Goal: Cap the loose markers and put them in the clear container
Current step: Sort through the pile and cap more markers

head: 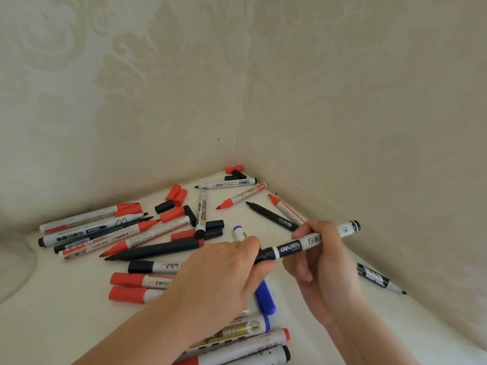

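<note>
1. Head view: both hands are meeting over a white tabletop set into a corner of patterned beige wallpaper, and are gripping one black-and-white whiteboard marker between them.
2. Left hand is curling its fingers round the marker's black cap end.
3. Right hand is pinching the white barrel, whose far end is sticking out up and right of that hand.
4. Blue cap is lying on the tabletop just below the held marker, partly under the left hand.
5. Loose red caps and black caps are lying up and left of the held marker, among uncapped red and black markers.
6. Black pen with an exposed tip is lying left of the held marker.
7. Clear container cannot be made out with any certainty.
</note>
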